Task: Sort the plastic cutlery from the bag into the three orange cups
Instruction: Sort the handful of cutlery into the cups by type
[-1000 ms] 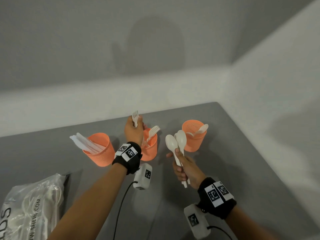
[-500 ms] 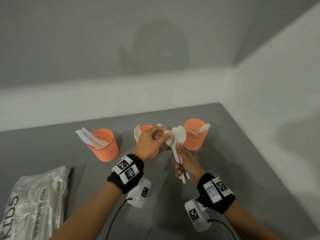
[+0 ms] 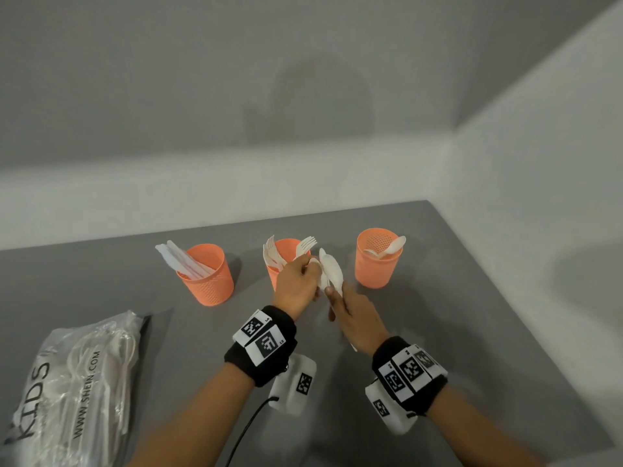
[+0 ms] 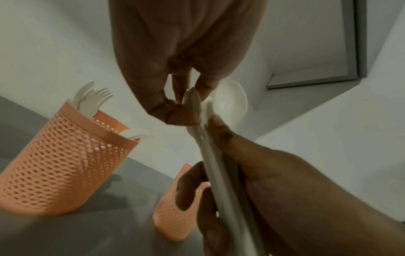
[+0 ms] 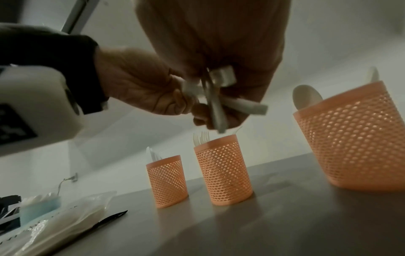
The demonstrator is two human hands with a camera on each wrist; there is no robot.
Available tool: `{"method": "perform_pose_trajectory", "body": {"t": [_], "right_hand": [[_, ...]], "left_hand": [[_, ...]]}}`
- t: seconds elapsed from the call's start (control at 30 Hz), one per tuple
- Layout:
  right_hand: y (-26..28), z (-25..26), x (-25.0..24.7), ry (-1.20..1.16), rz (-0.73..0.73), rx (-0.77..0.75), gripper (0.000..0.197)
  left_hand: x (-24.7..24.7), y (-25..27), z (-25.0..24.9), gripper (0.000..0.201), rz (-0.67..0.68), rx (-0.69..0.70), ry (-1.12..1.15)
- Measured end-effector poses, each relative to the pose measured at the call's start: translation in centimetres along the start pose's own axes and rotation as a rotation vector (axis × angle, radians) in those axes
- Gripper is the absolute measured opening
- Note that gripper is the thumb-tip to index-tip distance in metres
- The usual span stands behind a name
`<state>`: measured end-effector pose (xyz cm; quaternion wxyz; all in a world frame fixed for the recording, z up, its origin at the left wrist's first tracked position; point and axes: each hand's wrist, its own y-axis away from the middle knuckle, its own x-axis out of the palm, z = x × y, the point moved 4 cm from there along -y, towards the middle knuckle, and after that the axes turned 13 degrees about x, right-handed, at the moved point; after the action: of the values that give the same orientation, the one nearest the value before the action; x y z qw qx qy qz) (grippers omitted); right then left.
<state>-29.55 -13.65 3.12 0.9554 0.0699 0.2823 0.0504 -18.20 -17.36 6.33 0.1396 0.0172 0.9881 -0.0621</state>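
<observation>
Three orange mesh cups stand in a row on the grey table: the left cup holds knives, the middle cup forks, the right cup spoons. My right hand grips a bunch of white spoons by the handles, just in front of the middle cup. My left hand pinches the bowl of one of these spoons between thumb and fingertips. The handle ends stick out below my right palm.
The clear cutlery bag lies at the near left with white cutlery inside. Walls close the table's far side and right side. A black cable runs from my left wrist camera.
My left hand left the fork in the middle cup, came right and took hold of a spoon bowl. The right hand's spoons turned edge-on and moved slightly forward.
</observation>
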Motion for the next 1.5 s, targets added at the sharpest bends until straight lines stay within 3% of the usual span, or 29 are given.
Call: {"method": "perform_pose_trajectory", "body": {"t": [0.1,0.17,0.23,0.33,0.43,0.5,0.6,0.77,0.83,0.97,1.23,1.5], "right_hand": [[0.3,0.2,-0.3,0.168,-0.011,-0.083,0.053],[0.5,-0.1,-0.6,0.256,0.008,-0.084,0.066],[0.5,-0.5,-1.0,0.254,0.034,-0.069,0.053],[0.7,0.0,-1.5,-0.014,0.131,-0.069,0.031],[-0.4,-0.1,-2.2,-0.226,0.181,-0.041,0.036],[-1.4,-0.5,-2.8,-0.229,0.174,0.000,0.046],[-2.1,-0.3,-3.6,-0.307,0.141,0.010,0.048],[-3.6,0.8,-6.4,-0.439,-0.099,-0.074,0.013],[-4.8,1.0,-8.5,-0.555,-0.282,-0.036,0.022],[-7.0,2.5,-12.4,-0.746,-0.505,-0.059,0.021],[-11.8,1.3,-11.6,-0.840,-0.544,0.098,0.023],[-13.1,-1.6,-8.9,-0.707,-0.552,0.175,0.028]], "left_hand": [[1.1,0.6,-0.9,0.047,0.093,-0.048,0.127],[1.6,1.0,-1.2,0.043,0.135,-0.055,0.137],[2.0,1.1,-1.0,0.042,0.124,-0.030,0.035],[2.4,0.8,-0.7,0.037,0.038,0.100,-0.155],[2.7,0.4,-1.1,0.032,-0.057,0.199,-0.244],[2.9,0.1,-1.9,0.036,-0.109,0.251,-0.319],[3.8,-0.5,-3.7,0.039,-0.114,0.323,-0.392],[4.2,-0.5,-6.9,0.039,0.016,0.432,-0.232],[3.0,0.4,-7.3,0.043,0.005,0.394,-0.149],[-1.8,3.3,-5.1,0.017,-0.131,0.346,0.041],[-13.1,10.8,4.7,0.015,-0.423,0.067,-0.150],[-24.5,14.6,11.1,0.020,-0.718,-0.196,-0.354]]}}
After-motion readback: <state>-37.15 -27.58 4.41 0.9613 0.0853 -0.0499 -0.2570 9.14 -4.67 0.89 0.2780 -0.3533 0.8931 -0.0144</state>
